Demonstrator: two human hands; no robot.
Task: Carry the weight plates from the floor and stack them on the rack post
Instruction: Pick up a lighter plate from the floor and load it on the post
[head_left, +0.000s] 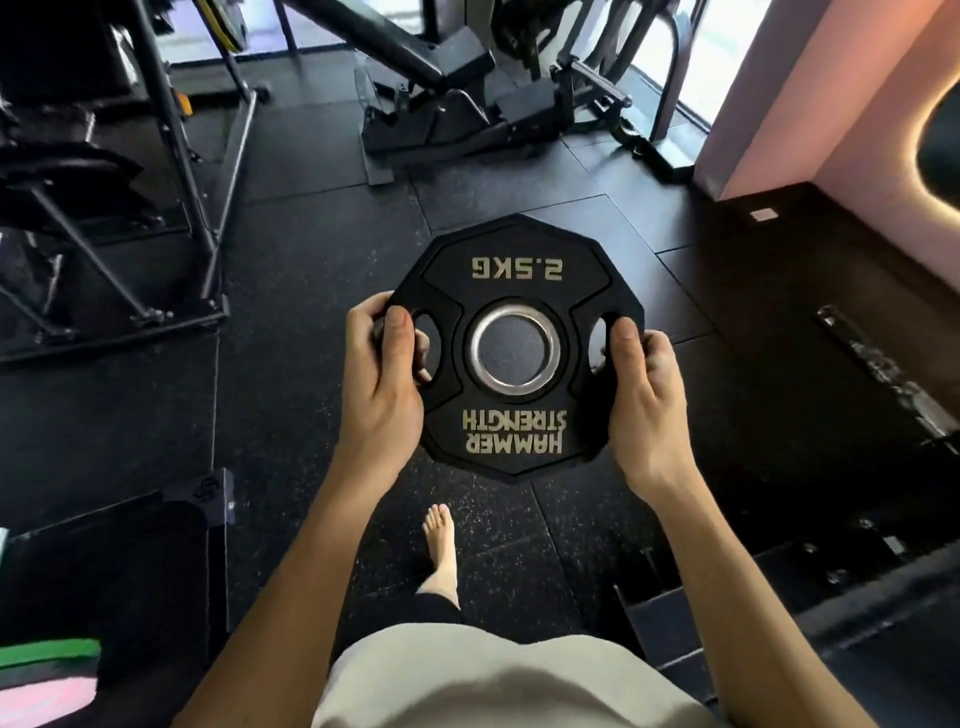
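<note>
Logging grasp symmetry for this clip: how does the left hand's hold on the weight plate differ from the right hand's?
The left hand covers more of the weight plate, its fingertips showing through the slot; the right hand sits further out, fingers curled behind the rim. The left thumb lies beside its slot, the right thumb at its slot's edge. Both grips clamp opposite sides, thumbs on top.

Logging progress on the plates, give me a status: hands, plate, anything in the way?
Left hand and right hand grip the 2.5 kg plate by its side slots. Plate off the floor, held flat. Rack post not identifiable; bench frame ahead.
</note>
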